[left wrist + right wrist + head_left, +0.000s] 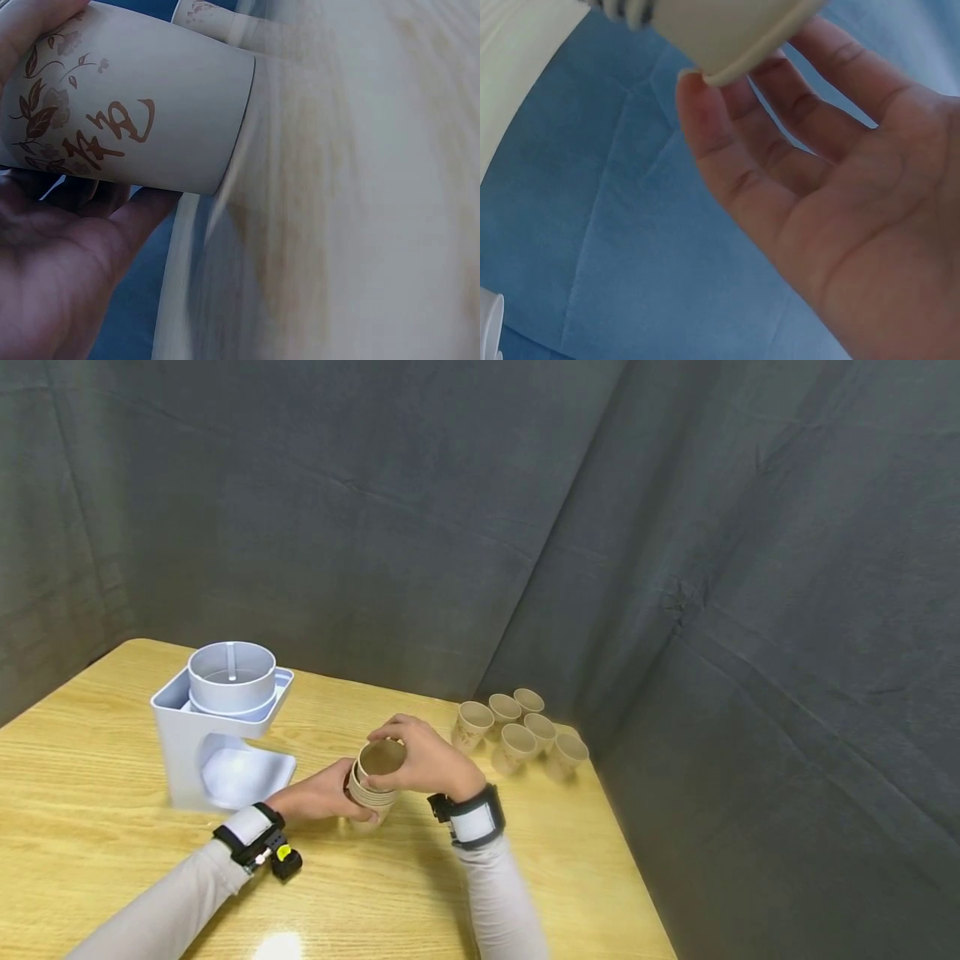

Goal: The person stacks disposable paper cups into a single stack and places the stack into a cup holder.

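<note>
A stack of nested paper cups [371, 800] is held slightly above the wooden table by my left hand [318, 795], its fingers and thumb wrapped round the side. In the left wrist view the outermost cup [142, 97] shows brown leaf-and-flower print and lettering. My right hand [435, 766] grips the top paper cup [384, 758] near its rim, thumb on one side and fingers on the other. That cup sits raised partway out of the stack. The right wrist view shows fingertips [701, 94] against its rolled rim [754, 64].
Several paper cups [519, 739] stand upright, mouths up, at the table's back right corner. At the left is a white plastic device [176, 752] with a round container [232, 693] on top and a curved chute below. Dark curtains [337, 527] hang behind and to the right.
</note>
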The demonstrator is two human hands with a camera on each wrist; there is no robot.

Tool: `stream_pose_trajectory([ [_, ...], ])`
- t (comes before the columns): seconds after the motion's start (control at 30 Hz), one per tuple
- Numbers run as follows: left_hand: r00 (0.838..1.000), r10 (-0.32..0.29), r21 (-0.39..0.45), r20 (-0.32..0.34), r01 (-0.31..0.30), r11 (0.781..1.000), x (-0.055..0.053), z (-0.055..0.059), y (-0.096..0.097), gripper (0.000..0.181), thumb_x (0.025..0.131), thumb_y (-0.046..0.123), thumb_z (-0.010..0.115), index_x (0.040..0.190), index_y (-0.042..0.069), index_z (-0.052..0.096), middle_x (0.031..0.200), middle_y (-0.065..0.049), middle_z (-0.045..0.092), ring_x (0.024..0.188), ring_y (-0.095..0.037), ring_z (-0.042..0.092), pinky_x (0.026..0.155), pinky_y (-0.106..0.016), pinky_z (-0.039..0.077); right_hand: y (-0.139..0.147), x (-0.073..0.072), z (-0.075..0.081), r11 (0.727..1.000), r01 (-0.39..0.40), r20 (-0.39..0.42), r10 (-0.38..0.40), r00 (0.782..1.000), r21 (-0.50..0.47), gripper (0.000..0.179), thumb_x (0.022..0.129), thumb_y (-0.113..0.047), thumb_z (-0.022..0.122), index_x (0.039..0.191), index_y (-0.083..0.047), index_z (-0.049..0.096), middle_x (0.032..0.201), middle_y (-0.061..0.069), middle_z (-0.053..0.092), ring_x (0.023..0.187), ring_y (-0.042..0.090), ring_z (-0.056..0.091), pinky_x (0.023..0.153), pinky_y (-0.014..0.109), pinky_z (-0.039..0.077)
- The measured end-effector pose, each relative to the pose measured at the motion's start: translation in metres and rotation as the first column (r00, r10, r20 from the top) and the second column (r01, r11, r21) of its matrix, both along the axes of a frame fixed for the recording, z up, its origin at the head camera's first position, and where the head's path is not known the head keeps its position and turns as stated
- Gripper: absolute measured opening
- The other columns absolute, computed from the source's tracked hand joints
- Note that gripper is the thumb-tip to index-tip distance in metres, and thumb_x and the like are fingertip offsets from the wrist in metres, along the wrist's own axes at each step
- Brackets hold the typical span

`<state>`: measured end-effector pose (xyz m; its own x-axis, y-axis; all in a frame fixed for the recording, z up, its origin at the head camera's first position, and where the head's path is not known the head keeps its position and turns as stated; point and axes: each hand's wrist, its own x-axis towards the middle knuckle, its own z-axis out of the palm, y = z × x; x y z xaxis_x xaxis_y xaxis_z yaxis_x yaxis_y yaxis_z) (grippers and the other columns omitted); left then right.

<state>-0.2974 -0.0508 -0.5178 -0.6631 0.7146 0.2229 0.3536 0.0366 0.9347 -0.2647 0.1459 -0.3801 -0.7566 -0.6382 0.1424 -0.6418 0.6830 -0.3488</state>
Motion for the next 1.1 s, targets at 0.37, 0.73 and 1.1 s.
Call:
stream_pose_trajectory([
  [0.37, 1.000, -0.015, -0.001, 0.003, 0.015, 1.000, -0.001, 0.000, 0.000, 0.059, 0.079, 0.014, 0.085, 0.130, 0.001, 0.057, 0.122, -0.013, 0.067, 0.110, -0.022, 0.063, 0.097, -0.029, 0.050, -0.008, -0.005, -0.013, 0.999, -0.002, 0.054, 0.000, 0.999, 0.042, 0.059, 0.073, -0.033, 0.090, 0.123, -0.010, 0.070, 0.116, 0.001, 0.067, 0.104, 0.012, 0.060, 0.085, 0.017, 0.048],
  [0.73, 1.000, 0.002, 0.003, 0.029, -0.002, 1.000, 0.001, -0.002, -0.001, 0.061, 0.080, 0.012, 0.084, 0.130, -0.006, 0.054, 0.119, -0.016, 0.067, 0.108, -0.025, 0.065, 0.095, -0.028, 0.052, 0.004, -0.027, -0.019, 0.997, -0.024, 0.123, 0.032, 0.992, -0.067, 0.051, 0.089, -0.042, 0.077, 0.128, -0.011, 0.068, 0.120, 0.003, 0.071, 0.103, 0.008, 0.063, 0.088, 0.021, 0.052],
  [1.1, 0.999, 0.047, 0.009, 0.023, -0.047, 0.999, 0.004, -0.003, 0.001, 0.068, 0.077, 0.013, 0.087, 0.133, -0.005, 0.054, 0.120, -0.014, 0.068, 0.110, -0.019, 0.064, 0.098, -0.024, 0.047, 0.049, -0.076, -0.051, 0.904, 0.415, -0.056, -0.422, 0.905, -0.104, 0.053, 0.094, -0.035, 0.071, 0.138, -0.007, 0.061, 0.144, 0.017, 0.054, 0.134, 0.036, 0.050, 0.110, 0.052, 0.044],
])
